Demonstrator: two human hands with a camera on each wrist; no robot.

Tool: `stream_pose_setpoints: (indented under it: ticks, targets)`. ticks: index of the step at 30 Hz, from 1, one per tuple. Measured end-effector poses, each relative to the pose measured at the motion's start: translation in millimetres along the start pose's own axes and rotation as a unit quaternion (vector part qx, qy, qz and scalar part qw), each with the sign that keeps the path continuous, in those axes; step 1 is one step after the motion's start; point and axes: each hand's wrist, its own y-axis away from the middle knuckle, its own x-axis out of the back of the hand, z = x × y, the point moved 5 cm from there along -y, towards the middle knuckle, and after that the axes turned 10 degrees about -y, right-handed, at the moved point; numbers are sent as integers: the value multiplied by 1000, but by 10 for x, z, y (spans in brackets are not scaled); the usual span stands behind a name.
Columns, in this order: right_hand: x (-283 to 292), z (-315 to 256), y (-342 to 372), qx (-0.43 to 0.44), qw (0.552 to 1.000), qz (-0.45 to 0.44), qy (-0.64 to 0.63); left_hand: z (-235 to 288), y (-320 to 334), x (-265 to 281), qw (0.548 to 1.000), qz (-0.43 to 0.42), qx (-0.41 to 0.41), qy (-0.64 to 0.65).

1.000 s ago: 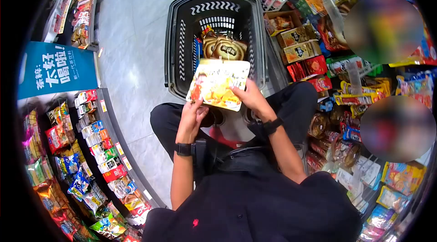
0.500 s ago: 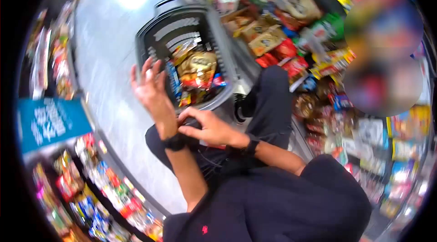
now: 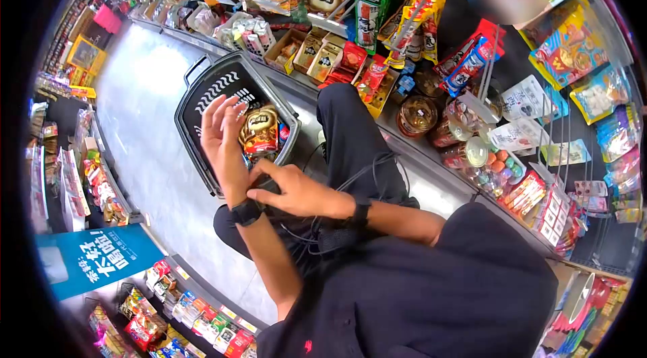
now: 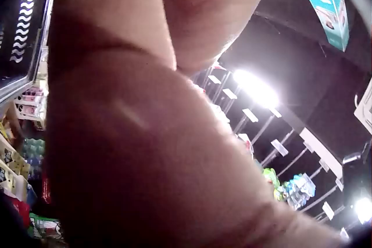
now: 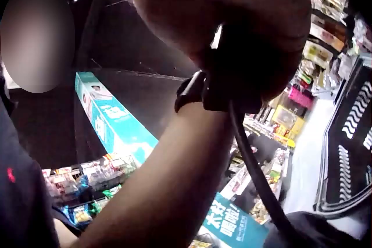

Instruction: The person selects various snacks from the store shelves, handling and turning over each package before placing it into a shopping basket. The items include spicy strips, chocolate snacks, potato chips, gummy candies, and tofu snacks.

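Note:
My left hand point(image 3: 226, 136) is raised beside the basket, palm up, its fingers loosely bent with nothing in them. A black band point(image 3: 247, 212) circles the left wrist. Across from it, my right hand point(image 3: 296, 191) holds the small black wrist camera point(image 5: 224, 88) on the left wrist between thumb and curled fingers, which partly hide it. From that camera a dark cable point(image 5: 256, 166) runs down. Past the left hand stands a black shopping basket point(image 3: 290, 112), with snack packages point(image 3: 259, 129) inside, a brown-and-cream one on top.
Shelves of snacks, with several plastic jars point(image 3: 416, 115) and hanging packets point(image 3: 374, 14), line the right side. Crossed legs in dark trousers point(image 3: 350, 136) lie beside the basket. Loose cables point(image 3: 377, 169) drape over them. A blue sign point(image 3: 101, 260) stands at the left shelf end.
The yellow-white package held in both hands is gone from them. The right hand has come to the left wrist, and the left hand has risen. The view has turned toward the right shelves.

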Motion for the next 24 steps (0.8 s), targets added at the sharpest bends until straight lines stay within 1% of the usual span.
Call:
stream_pose_setpoints:
  ticks: [1, 2, 3, 5, 7, 8, 9, 11, 13, 14, 15, 16, 17, 18, 19, 20, 21, 22, 23, 24]
  targets:
    - [116, -39, 54, -4, 1000, -1, 8, 22, 16, -141, 1000, -7, 9, -6]
    - [250, -145, 104, -30, 999, -13, 6, 15, 20, -288, 999, -32, 6, -3]
    - [394, -107, 174, -50, 999, -5, 5, 67, 61, -461, 998, -55, 17, -21]
    - [827, -25, 290, -87, 995, 32, 46, -40, 60, -732, 988, -148, 11, -53]
    - [1371, 88, 422, -105, 983, 150, -15, -64, 106, -1055, 967, -245, 34, -65]
    - [1692, 215, 460, -50, 981, 188, 25, -169, 81, -1209, 942, -309, 57, -116]
    - [1994, 311, 491, 3, 972, 224, 65, -228, 81, -1381, 919, -370, 82, -107]
    - [2528, 246, 557, 1, 917, 332, 222, -478, 11, -1725, 870, -461, 85, -152]
    - [2892, 397, 390, 42, 904, 366, 216, -539, -144, -1918, 874, -454, 47, -169]
    - [3188, 391, 413, 71, 852, 416, 311, -938, -300, -2217, 863, -455, -13, -217]
    - [3480, 388, 430, 100, 781, 471, 398, -1257, -480, -2559, 843, -462, -78, -266]
    - [3676, 490, 364, 116, 771, 500, 378, -1212, -585, -2740, 844, -441, -80, -295]
    - [3728, 458, 289, 129, 784, 490, 360, -1161, -652, -2928, 844, -423, -82, -319]
    - [3768, 394, 205, 141, 793, 482, 344, -1315, -712, -3074, 917, -360, -63, -160]
    - [3810, 346, 138, 152, 802, 474, 330, -1794, -851, -3261, 941, -330, -36, 58]
    - [3918, 475, 64, 166, 804, 481, 309, -1743, -870, -3380, 951, -300, -69, -15]
    - [3867, 332, 21, 185, 805, 485, 285, -1668, -818, -3423, 955, -265, -98, -88]
    - [3852, 251, 8, 108, 821, 486, 281, -1607, -749, -3455, 958, -257, -101, -81]
    - [3871, 218, 4, 30, 832, 482, 275, -1225, -608, -3441, 950, -300, -61, -68]
    - [3943, 268, -61, 58, 844, 461, 267, -1271, -598, -3476, 952, -281, -78, -91]
